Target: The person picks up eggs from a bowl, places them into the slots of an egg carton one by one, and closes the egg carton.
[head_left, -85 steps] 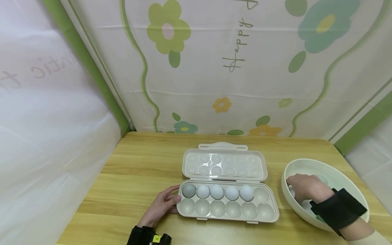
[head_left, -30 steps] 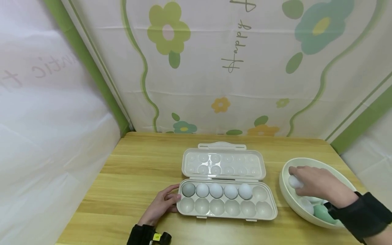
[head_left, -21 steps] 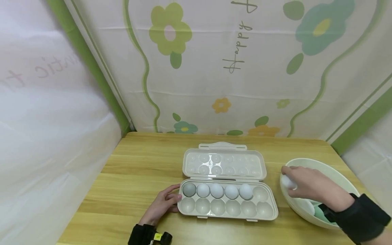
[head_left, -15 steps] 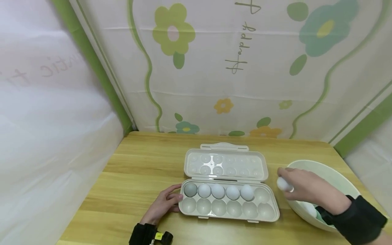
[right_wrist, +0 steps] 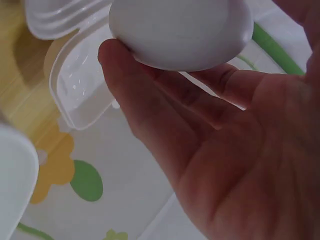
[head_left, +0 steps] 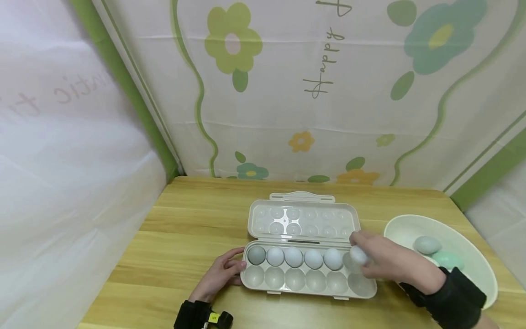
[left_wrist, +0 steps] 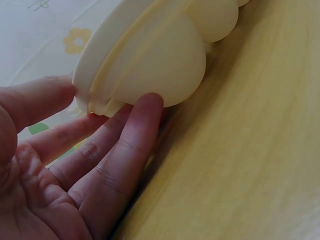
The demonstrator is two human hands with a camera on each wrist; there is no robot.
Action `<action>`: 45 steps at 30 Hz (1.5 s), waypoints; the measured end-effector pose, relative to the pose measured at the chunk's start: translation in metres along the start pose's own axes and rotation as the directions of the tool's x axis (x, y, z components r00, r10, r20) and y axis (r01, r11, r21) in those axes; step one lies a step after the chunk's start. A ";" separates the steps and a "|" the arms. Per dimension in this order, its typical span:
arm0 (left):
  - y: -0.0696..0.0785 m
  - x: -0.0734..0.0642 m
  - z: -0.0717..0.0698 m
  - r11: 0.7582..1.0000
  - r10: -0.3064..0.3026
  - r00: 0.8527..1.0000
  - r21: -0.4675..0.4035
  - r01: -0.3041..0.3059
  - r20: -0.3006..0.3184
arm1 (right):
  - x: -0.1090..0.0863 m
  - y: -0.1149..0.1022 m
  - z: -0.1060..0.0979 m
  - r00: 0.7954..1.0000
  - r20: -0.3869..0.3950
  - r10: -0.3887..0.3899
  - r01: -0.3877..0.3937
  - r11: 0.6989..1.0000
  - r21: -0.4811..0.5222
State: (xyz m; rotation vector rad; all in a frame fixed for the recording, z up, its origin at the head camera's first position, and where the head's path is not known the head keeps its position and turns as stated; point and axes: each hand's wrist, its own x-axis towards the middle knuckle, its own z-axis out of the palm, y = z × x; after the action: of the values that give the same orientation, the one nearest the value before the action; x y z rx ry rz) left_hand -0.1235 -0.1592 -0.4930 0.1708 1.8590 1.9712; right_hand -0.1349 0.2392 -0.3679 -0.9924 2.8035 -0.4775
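Note:
A cream plastic egg box [head_left: 306,292] lies with its lid [head_left: 303,219] folded back on the table. Five of its back-row cups hold eggs: one grey-green egg [head_left: 256,255] at the left, then white eggs [head_left: 293,257]. The front-row cups hold nothing. My left hand [head_left: 218,276] grips the box's left end, thumb at the rim and fingers against the underside in the left wrist view. Above the right end, my right hand [head_left: 390,258] holds a white egg [right_wrist: 182,32] between thumb and fingers, over the last back-row cup, partly hiding it.
To the right stands a pale oval bowl [head_left: 486,274] with a grey-green egg [head_left: 427,245] and a mint-green egg [head_left: 448,260] showing; the right forearm hides part of it. A flower-print curtain [head_left: 279,114] hangs behind the wooden table [head_left: 197,219].
My right hand has lifted the white egg out of the bowl and carried it left to the box's right end. The left hand stays at the box's left end.

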 end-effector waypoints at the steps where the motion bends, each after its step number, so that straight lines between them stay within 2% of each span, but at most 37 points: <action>1: 0.000 0.000 0.000 1.000 0.000 1.000 -0.003 0.000 0.000 | 0.001 0.000 0.003 1.000 -0.011 -0.017 0.017 1.000 -0.008; 8: -0.001 -0.001 0.000 1.000 -0.004 1.000 -0.016 0.004 -0.001 | 0.005 0.001 0.020 0.999 0.007 -0.047 0.047 0.999 -0.022; 14: -0.002 -0.001 0.000 1.000 0.003 1.000 -0.024 -0.003 -0.003 | 0.005 0.004 0.028 0.998 -0.001 -0.060 0.059 0.994 -0.093; 21: -0.001 -0.001 -0.001 1.000 0.006 1.000 -0.019 -0.006 0.000 | 0.009 0.008 0.030 0.998 0.057 -0.011 0.019 0.990 -0.140; 29: -0.002 0.000 0.000 1.000 0.004 1.000 -0.011 -0.004 0.005 | 0.012 0.008 0.030 0.989 0.111 0.097 -0.086 0.991 -0.105; 36: -0.003 0.001 -0.001 1.000 0.009 1.000 -0.009 -0.009 0.005 | 0.010 0.009 0.033 0.994 0.095 0.053 -0.042 0.992 -0.118; 45: -0.003 0.001 -0.001 1.000 0.009 1.000 -0.005 -0.009 0.005 | 0.009 0.010 0.036 0.994 0.084 0.065 -0.052 0.988 -0.145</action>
State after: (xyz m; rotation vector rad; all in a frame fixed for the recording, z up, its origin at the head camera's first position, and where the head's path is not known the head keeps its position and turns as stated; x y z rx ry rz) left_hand -0.1240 -0.1602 -0.4961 0.1823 1.8535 1.9791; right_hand -0.1397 0.2319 -0.4056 -0.9292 2.8094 -0.2228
